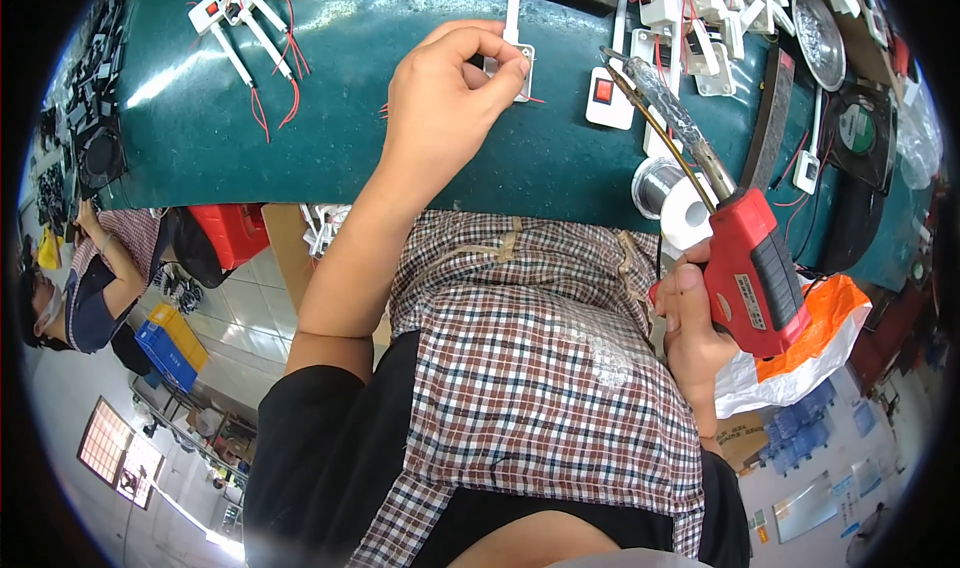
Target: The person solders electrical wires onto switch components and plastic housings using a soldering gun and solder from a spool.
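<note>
In my right hand (692, 323) is a red and black soldering gun (755, 268), its fingers wrapped round the grip. The gun's long metal barrel (675, 113) and a thin brass-coloured tube beside it slant up and left over the bench. My left hand (450, 88) pinches a small white switch housing (526, 76) with thumb and forefinger, against the green bench top (340, 158). A white stem runs up from that housing, and a red wire end sticks out at its right. Just right of it lies another white housing with a red rocker switch (603, 91).
A solder wire spool (655, 186) sits near the bench's front edge. White switch assemblies with red wires lie at the far left (240, 23) and far right (700, 18). A metal dish (818, 38), a dark bar (770, 118) and a black fan (860, 133) are at right. Another person (100, 278) works at left.
</note>
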Tool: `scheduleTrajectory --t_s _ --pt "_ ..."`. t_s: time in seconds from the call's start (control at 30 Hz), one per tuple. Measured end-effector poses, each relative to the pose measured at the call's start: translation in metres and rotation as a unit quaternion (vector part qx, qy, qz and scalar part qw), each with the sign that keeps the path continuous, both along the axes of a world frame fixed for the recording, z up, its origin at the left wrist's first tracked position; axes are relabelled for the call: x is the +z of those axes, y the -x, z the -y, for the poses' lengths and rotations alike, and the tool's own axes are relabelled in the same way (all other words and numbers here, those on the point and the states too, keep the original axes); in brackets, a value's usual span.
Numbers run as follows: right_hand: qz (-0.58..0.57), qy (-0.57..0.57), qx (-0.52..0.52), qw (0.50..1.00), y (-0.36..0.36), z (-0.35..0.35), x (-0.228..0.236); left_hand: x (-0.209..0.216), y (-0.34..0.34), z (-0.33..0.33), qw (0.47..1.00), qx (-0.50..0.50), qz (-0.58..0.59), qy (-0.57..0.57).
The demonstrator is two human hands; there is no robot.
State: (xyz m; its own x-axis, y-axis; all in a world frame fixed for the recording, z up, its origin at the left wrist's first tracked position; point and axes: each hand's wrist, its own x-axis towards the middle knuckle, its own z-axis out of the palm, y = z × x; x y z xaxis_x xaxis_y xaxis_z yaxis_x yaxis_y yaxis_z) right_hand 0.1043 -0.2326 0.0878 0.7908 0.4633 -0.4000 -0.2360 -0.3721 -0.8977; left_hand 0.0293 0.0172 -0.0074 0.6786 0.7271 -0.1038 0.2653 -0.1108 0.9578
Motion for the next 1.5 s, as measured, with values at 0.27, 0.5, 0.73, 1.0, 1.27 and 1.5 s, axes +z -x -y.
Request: scheduleTrajectory --t_s 0.27,0.5,0.73,1.0,1.27,1.5 --pt "0.049 -0.028 -0.011 0.998 0.001 -0.003 0.000 0.008 -0.004 0.029 0.983 0.024 0.030 -0.182" --pt "0.049 -0.055 -0.059 0.996 0.001 -0.004 0.004 0.009 -0.022 0.038 0.983 -0.019 -0.006 -0.182" --pt "0.068 -0.051 -0.035 0.996 0.000 0.004 -0.001 0.003 -0.023 0.028 0.997 -0.003 0.072 0.023" --pt "0.053 0.023 -0.015 0.998 0.001 0.005 0.000 0.007 -0.023 0.028 0.998 -0.010 0.064 -0.020" --pt "0.017 0.078 0.037 0.996 -0.003 0.011 0.001 0.010 -0.023 0.026 0.996 -0.016 0.043 -0.073" --pt "0.068 0.061 0.043 0.995 -0.005 0.000 -0.006 0.012 -0.023 0.027 0.995 -0.019 0.036 -0.094"
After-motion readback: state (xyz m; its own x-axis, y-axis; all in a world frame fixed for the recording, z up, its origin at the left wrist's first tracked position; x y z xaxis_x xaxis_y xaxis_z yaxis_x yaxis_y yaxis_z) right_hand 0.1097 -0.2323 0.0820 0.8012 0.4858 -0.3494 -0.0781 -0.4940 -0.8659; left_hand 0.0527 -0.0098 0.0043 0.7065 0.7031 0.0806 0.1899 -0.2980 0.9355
